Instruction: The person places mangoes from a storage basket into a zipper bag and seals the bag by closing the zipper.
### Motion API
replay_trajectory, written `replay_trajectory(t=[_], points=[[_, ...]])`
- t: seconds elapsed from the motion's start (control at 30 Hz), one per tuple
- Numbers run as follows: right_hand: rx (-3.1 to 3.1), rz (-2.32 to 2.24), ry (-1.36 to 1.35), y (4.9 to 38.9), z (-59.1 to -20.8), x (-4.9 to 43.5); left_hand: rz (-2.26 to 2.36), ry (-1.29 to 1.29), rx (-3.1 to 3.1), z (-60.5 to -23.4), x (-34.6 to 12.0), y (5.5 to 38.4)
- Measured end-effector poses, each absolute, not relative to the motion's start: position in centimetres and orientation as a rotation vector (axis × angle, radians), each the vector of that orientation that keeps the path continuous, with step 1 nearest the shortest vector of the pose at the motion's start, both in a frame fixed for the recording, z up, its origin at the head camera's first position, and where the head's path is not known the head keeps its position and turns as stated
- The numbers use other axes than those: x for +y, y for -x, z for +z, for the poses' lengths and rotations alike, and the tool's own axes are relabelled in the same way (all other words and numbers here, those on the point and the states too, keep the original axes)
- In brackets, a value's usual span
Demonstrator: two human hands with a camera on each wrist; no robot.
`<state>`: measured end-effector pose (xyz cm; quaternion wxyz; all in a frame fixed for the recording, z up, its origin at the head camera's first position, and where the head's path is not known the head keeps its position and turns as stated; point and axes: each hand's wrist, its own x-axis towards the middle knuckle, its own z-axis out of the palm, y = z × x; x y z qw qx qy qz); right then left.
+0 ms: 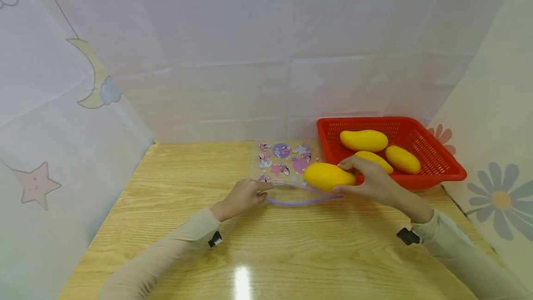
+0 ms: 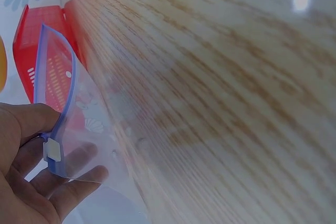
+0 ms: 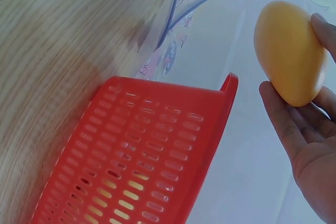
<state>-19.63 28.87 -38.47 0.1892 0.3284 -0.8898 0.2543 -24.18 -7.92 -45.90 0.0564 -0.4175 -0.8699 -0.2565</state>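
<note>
My right hand (image 1: pixel 372 182) grips a yellow mango (image 1: pixel 326 176) by one end, with thumb and fingers on either side of it. The mango is just above the mouth of a clear slider bag (image 1: pixel 287 159) printed with pink and purple cartoon figures. With my left hand (image 1: pixel 243 196) I pinch the left corner of the bag's purple-edged mouth, beside the white slider (image 2: pixel 53 149) that shows in the left wrist view. The bag's mouth gapes toward me. In the right wrist view the mango (image 3: pixel 290 53) rests between thumb and fingertips.
A red perforated basket (image 1: pixel 451 172) stands at the back right with several objects. In it lie a mango (image 1: pixel 364 140), a second mango (image 1: pixel 403 159) and a third (image 1: pixel 376 159), partly covered by my right hand. The wood-grain table (image 1: pixel 187 175) meets pale printed sheets behind and at both sides.
</note>
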Motion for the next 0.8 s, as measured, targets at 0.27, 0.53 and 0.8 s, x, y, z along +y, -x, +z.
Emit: replay_trajectory(t=[0.27,0.53,0.8], points=[[-2.487,0.742,-0.980,19.4,-38.9,28.2,-0.788,1.272,-2.636,-45.7,-7.9,24.1],[-2.488,0.746,-1.014,19.2,-39.2,27.7,-0.786,1.289,-2.622,-45.7,-7.9,24.1],[-2.481,0.799,-1.051,19.2,-39.7,27.1,-0.793,1.270,-2.635,-45.7,-7.9,24.1]])
